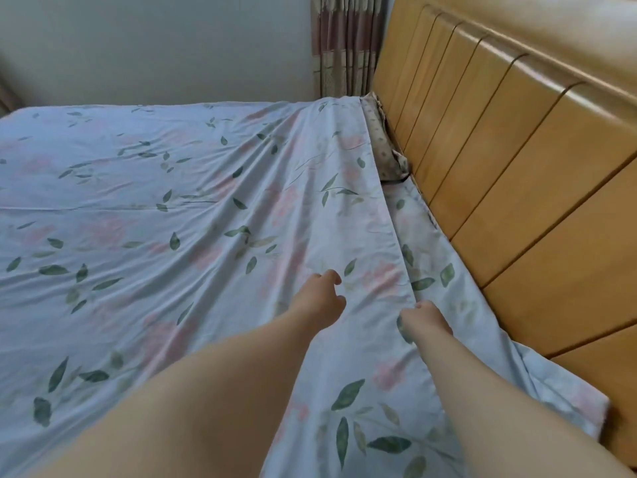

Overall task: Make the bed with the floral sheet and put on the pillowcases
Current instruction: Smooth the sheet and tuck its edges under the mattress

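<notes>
A pale blue floral sheet (pixel 172 208) with green leaves and pink flowers lies spread over the bed, wrinkled toward the headboard. Its edge runs as a raised fold along the head of the bed. My right hand (pixel 425 319) pinches that fold near the headboard side. My left hand (pixel 324 298) hovers just above the sheet beside it, fingers loosely curled and holding nothing. A patterned older cover (pixel 382 146) shows at the far corner where the sheet does not reach. No pillows or pillowcases are in view.
A wooden slatted headboard (pixel 517 150) stands along the right. A white wall (pixel 155 46) borders the far side of the bed, with a striped curtain (pixel 348 43) in the corner. The sheet's near corner (pixel 586 405) hangs over the bed edge.
</notes>
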A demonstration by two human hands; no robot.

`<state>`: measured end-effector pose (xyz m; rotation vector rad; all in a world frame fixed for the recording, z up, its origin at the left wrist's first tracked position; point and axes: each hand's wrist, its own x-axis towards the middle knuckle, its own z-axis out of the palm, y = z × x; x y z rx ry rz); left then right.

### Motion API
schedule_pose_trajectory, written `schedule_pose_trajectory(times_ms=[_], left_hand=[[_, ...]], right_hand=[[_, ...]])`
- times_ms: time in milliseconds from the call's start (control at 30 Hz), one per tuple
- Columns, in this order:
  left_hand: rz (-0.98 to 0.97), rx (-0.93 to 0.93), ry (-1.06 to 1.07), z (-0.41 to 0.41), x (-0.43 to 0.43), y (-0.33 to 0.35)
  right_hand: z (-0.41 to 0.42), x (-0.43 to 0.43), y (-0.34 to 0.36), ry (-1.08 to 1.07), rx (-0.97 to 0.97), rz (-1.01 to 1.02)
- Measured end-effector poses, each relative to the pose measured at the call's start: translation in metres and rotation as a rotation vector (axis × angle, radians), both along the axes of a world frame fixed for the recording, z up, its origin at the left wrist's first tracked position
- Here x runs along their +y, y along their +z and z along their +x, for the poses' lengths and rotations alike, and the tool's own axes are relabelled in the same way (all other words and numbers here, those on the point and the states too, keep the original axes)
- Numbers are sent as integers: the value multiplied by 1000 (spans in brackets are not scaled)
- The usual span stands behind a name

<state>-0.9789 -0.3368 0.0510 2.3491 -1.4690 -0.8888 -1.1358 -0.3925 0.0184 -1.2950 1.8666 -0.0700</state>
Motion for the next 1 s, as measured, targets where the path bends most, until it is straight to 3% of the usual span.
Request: schedule_pose_trajectory(times_ms=[133,233,300,533,800,1000], left_hand=[[85,21,-5,-16,-21,-49],[124,15,-1,-21,-27,-70],[133,10,12,-25,-32,-77],[150,45,7,-45,-35,-73],[167,26,-18,-45,-28,-74],[198,46,-46,-57,-6,-75]], right_hand=[[-6,-18,-56,-66,86,44],[-7,-23,-81,-151,-17,-8],[-11,-27,-86,-187,-73,-36],[-50,-16,-82,-428,7,-95],[-58,-5,-75,-273,19,32],[-77,37,-61,-224,-205,336]])
